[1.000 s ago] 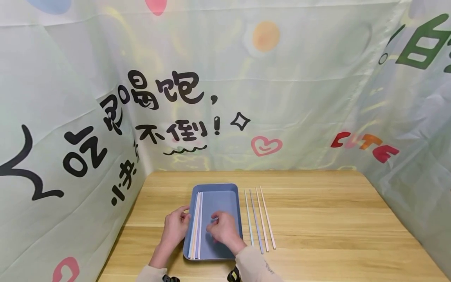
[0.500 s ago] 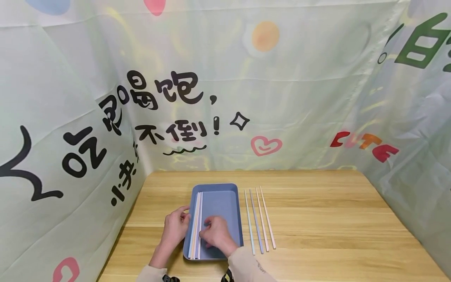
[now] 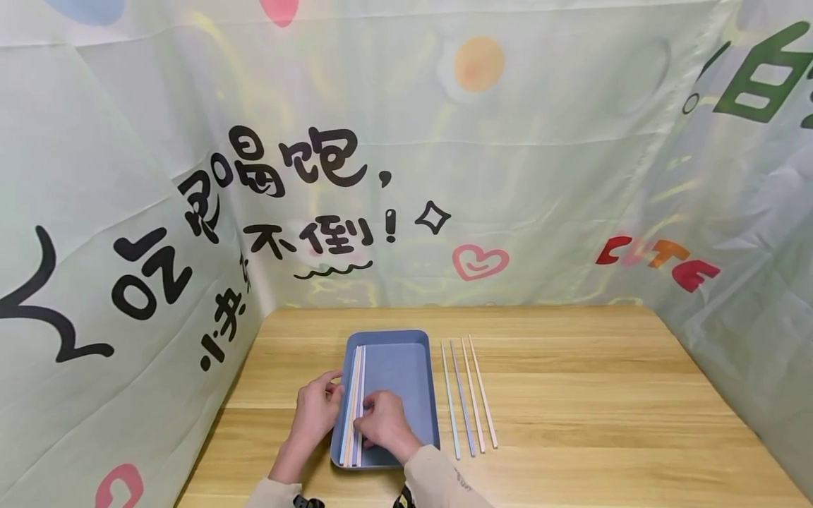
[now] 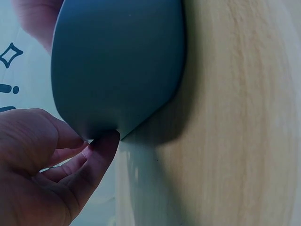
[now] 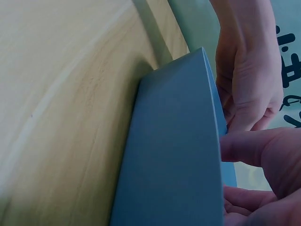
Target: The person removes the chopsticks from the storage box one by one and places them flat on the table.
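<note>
The wooden worktop [image 3: 584,395] is marked with crosswise grain. On it a blue tray [image 3: 400,363] is set, and just to its right four slender sticks [image 3: 473,395] are laid: one mint, one blue, two pale pink.

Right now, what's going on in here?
A person's bare left hand pinches the left edge of a blue rectangular tray, while the bare right hand is at a row of slim pastel sticks inside, along the left wall; whether that hand grips one is unclear. Four more pastel sticks lie on the pale wooden table, right of the tray.
</note>
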The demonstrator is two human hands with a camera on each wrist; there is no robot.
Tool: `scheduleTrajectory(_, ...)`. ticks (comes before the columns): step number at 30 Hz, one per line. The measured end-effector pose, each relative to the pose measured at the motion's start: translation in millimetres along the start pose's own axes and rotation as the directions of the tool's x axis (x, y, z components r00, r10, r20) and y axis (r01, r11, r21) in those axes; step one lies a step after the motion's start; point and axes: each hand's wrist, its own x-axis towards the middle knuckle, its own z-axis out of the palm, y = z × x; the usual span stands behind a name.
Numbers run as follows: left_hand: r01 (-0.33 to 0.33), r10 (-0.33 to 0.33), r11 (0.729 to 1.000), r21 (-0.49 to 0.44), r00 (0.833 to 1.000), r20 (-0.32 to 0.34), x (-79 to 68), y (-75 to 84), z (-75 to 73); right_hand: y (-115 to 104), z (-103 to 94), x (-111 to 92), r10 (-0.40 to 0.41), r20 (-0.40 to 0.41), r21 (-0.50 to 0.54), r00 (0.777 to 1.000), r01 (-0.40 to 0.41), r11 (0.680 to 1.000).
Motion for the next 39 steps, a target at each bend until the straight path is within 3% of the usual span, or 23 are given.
scheduleTrajectory(14, -0.021, 0.021, 1.0, -0.009, 1.0, -0.012, 0.1, -0.5, 1.3, 5.2, 3.2, -1.8, 0.006, -0.021, 0.017, 1.0, -0.005, 1.0)
scheduleTrajectory(18, -0.034, 0.033, 0.999, -0.014, 0.999, -0.019, 0.2, -0.9, 1.0, 5.1, 2.8, -2.5, 0.013, -0.04, -0.028, 0.999, -0.014, 1.0)
scheduleTrajectory(26, 0.003, -0.003, 1.0, -0.031, 1.0, -0.003, -0.9, -0.6, 1.9, 7.0, 5.9, -3.2, -0.018, -0.107, -0.157, 0.994, 0.001, 0.988)
scheduleTrajectory(32, -0.023, 0.023, 0.999, -0.03, 0.999, -0.024, -1.5, -0.9, 2.0, 4.9, 1.2, -3.6, 0.003, -0.073, -0.145, 0.997, -0.013, 0.989)
scheduleTrajectory(39, -0.003, 0.003, 1.0, -0.031, 1.0, -0.011, -1.4, -1.0, 1.4, 2.0, -6.5, -2.2, 0.028, -0.03, -0.139, 0.999, -0.032, 0.99)
